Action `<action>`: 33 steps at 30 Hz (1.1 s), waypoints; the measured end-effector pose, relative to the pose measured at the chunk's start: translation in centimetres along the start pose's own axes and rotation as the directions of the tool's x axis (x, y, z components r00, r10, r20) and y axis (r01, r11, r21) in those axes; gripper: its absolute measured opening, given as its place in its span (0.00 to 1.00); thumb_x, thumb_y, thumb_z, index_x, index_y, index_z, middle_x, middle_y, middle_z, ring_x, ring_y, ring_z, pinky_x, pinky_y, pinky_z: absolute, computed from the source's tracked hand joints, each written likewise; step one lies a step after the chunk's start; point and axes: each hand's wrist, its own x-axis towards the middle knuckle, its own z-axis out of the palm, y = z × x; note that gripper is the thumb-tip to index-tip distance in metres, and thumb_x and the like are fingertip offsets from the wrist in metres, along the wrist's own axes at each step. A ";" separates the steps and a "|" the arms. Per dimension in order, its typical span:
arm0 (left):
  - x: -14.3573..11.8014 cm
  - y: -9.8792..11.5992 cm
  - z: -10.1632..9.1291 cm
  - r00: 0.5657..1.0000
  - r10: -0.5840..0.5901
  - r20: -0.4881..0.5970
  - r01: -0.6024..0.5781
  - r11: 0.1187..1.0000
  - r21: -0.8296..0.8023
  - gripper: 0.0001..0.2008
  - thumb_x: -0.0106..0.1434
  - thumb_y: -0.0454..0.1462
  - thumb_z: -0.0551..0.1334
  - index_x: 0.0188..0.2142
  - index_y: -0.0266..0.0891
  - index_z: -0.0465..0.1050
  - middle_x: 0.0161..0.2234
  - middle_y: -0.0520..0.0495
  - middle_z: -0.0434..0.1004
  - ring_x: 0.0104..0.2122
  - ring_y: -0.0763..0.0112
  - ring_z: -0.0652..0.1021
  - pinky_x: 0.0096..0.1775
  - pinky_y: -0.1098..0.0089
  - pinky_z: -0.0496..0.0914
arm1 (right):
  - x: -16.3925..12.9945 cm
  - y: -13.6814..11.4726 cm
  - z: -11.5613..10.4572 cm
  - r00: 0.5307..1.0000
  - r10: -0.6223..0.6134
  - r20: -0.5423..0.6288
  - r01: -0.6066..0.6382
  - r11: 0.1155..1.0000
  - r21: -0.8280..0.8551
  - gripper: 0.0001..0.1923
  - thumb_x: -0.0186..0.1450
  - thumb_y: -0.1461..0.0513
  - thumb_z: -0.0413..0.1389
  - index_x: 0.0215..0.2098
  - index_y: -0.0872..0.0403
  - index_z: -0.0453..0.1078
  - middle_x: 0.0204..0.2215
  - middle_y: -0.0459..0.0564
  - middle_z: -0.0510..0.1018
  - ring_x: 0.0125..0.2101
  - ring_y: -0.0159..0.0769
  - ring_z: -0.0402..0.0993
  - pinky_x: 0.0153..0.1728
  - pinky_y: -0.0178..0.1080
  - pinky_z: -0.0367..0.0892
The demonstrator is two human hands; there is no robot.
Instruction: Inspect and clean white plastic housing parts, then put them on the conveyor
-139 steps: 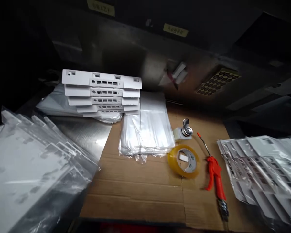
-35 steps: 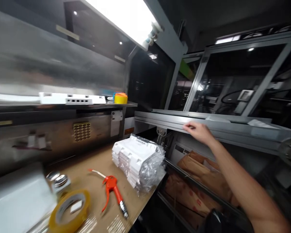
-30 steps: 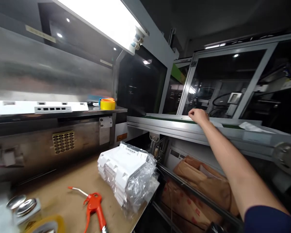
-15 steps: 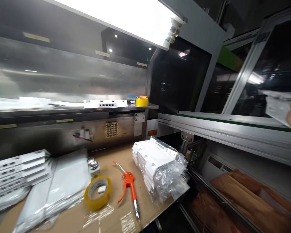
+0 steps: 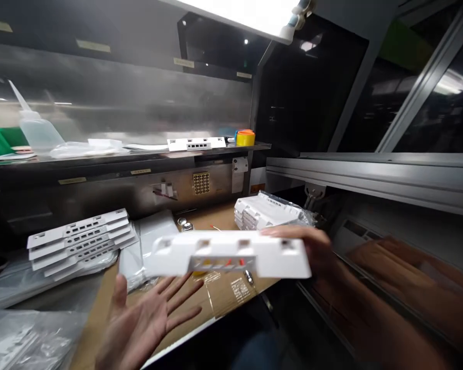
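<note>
My right hand (image 5: 312,246) grips the right end of a white plastic housing (image 5: 231,252) with square cut-outs and a slotted opening along its edge. The housing is held up above the bench, slightly blurred. Below its left end, my left hand (image 5: 150,313) is spread palm up, fingers apart and holding nothing; whether its fingertips touch the housing I cannot tell. Behind the housing lies a bagged stack of similar white housings (image 5: 266,208). Another stack of white housings (image 5: 85,241) stands at the left. The tape roll and red air blow gun are mostly hidden behind the held housing.
Flat plastic bags (image 5: 150,236) lie beside the left stack, and more bagged white parts (image 5: 23,339) are at lower left. A metal shelf (image 5: 139,154) carries a squeeze bottle (image 5: 40,131), another housing and yellow tape (image 5: 246,137). A metal rail (image 5: 370,177) runs along the right.
The white part formerly at the far right edge, with a hand on it, is now in front of me in my right hand. My left hand has come into view. The camera has turned left.
</note>
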 end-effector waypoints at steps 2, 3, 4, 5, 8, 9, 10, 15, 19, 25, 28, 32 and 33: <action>-0.7 1.2 0.8 0.998 0.055 0.024 -0.048 0.971 -0.235 0.52 0.67 0.62 0.56 0.75 0.43 0.28 0.67 0.26 0.63 0.63 0.32 0.68 0.59 0.28 0.62 | 0.6 0.0 6.4 0.990 -0.087 0.114 0.060 0.973 0.221 0.15 0.75 0.61 0.53 0.57 0.47 0.75 0.50 0.53 0.84 0.51 0.39 0.83 0.51 0.40 0.79; -1.4 1.8 0.7 0.995 0.096 -0.022 -0.098 0.950 -0.297 0.53 0.67 0.60 0.58 0.75 0.44 0.25 0.64 0.25 0.68 0.60 0.32 0.72 0.57 0.29 0.66 | 0.8 0.2 9.0 0.986 -0.104 0.133 0.061 0.953 0.296 0.15 0.76 0.61 0.53 0.58 0.49 0.75 0.50 0.54 0.84 0.52 0.40 0.82 0.53 0.41 0.78; -2.2 2.2 0.4 0.988 0.131 -0.087 -0.153 0.932 -0.329 0.53 0.67 0.57 0.60 0.74 0.44 0.24 0.60 0.26 0.73 0.56 0.33 0.76 0.53 0.31 0.71 | 0.9 0.4 11.4 0.984 -0.098 0.146 0.041 0.937 0.348 0.16 0.76 0.61 0.53 0.58 0.49 0.74 0.51 0.54 0.84 0.53 0.40 0.81 0.54 0.42 0.77; -3.2 2.7 0.0 0.973 0.157 -0.167 -0.206 0.918 -0.339 0.54 0.67 0.55 0.62 0.74 0.43 0.24 0.56 0.26 0.77 0.52 0.34 0.79 0.49 0.35 0.75 | 0.9 0.6 13.4 0.986 -0.075 0.147 0.012 0.922 0.386 0.16 0.75 0.61 0.53 0.58 0.50 0.74 0.51 0.54 0.84 0.53 0.40 0.81 0.55 0.43 0.77; -6.0 3.9 -1.3 0.908 0.181 -0.377 -0.318 0.884 -0.341 0.50 0.68 0.50 0.64 0.75 0.44 0.31 0.49 0.29 0.83 0.45 0.37 0.83 0.40 0.43 0.82 | 0.5 0.9 17.7 0.991 0.009 0.136 -0.071 0.886 0.458 0.14 0.75 0.62 0.54 0.56 0.49 0.76 0.51 0.52 0.84 0.52 0.40 0.81 0.55 0.43 0.77; -6.7 4.2 -1.6 0.892 0.174 -0.418 -0.337 0.872 -0.355 0.49 0.68 0.50 0.64 0.75 0.44 0.34 0.48 0.30 0.83 0.45 0.37 0.84 0.38 0.44 0.82 | 0.4 1.0 18.7 0.991 0.028 0.132 -0.088 0.877 0.472 0.14 0.74 0.62 0.55 0.56 0.48 0.76 0.51 0.52 0.84 0.52 0.40 0.82 0.54 0.43 0.77; -7.3 4.4 -1.8 0.881 0.170 -0.442 -0.352 0.860 -0.370 0.47 0.68 0.51 0.63 0.75 0.44 0.36 0.48 0.30 0.84 0.45 0.38 0.84 0.38 0.45 0.82 | 0.4 1.1 19.5 0.991 0.043 0.127 -0.099 0.870 0.483 0.14 0.74 0.63 0.55 0.55 0.49 0.76 0.50 0.52 0.84 0.52 0.41 0.81 0.54 0.43 0.77; -7.8 4.5 -1.6 0.803 0.230 -0.550 -0.447 0.842 -0.301 0.44 0.69 0.52 0.62 0.74 0.37 0.43 0.47 0.29 0.84 0.41 0.40 0.85 0.38 0.46 0.82 | 0.0 2.2 22.0 0.983 0.140 0.116 -0.179 0.849 0.497 0.12 0.72 0.62 0.58 0.52 0.49 0.78 0.48 0.53 0.85 0.51 0.44 0.82 0.55 0.47 0.77; -6.8 3.8 -1.3 0.745 0.304 -0.593 -0.508 0.835 -0.210 0.41 0.71 0.50 0.59 0.74 0.36 0.43 0.48 0.27 0.83 0.41 0.43 0.85 0.43 0.46 0.81 | -0.8 3.8 22.9 0.971 0.204 0.124 -0.238 0.848 0.473 0.12 0.70 0.61 0.60 0.51 0.49 0.78 0.49 0.53 0.85 0.51 0.45 0.82 0.54 0.48 0.78; -5.3 2.8 -1.7 0.754 0.302 -0.583 -0.518 0.820 -0.244 0.45 0.68 0.52 0.61 0.75 0.37 0.41 0.50 0.24 0.81 0.48 0.34 0.82 0.46 0.32 0.75 | -2.3 6.1 23.0 0.960 0.242 0.141 -0.280 0.836 0.472 0.15 0.70 0.66 0.60 0.53 0.46 0.78 0.51 0.50 0.84 0.52 0.44 0.81 0.56 0.47 0.76; -4.7 2.4 -1.5 0.747 0.283 -0.601 -0.508 0.827 -0.242 0.44 0.68 0.51 0.62 0.74 0.37 0.46 0.51 0.25 0.81 0.47 0.34 0.82 0.44 0.33 0.76 | -3.0 6.6 22.9 0.954 0.261 0.149 -0.300 0.843 0.445 0.16 0.70 0.66 0.59 0.54 0.46 0.77 0.53 0.50 0.83 0.54 0.45 0.80 0.56 0.49 0.75; -4.8 2.4 -1.6 0.695 0.245 -0.676 -0.503 0.838 -0.213 0.33 0.68 0.45 0.60 0.69 0.37 0.60 0.45 0.30 0.85 0.41 0.37 0.85 0.37 0.37 0.79 | -3.4 7.0 22.4 0.960 0.230 0.158 -0.276 0.860 0.429 0.19 0.71 0.67 0.58 0.57 0.42 0.75 0.55 0.47 0.81 0.57 0.43 0.78 0.60 0.49 0.72; -5.1 2.6 -1.9 0.695 0.232 -0.680 -0.498 0.838 -0.223 0.30 0.67 0.42 0.59 0.67 0.37 0.63 0.42 0.31 0.86 0.39 0.38 0.85 0.35 0.39 0.80 | -3.3 7.2 22.1 0.960 0.216 0.178 -0.270 0.880 0.390 0.20 0.71 0.66 0.57 0.58 0.42 0.74 0.56 0.46 0.80 0.58 0.43 0.76 0.61 0.50 0.70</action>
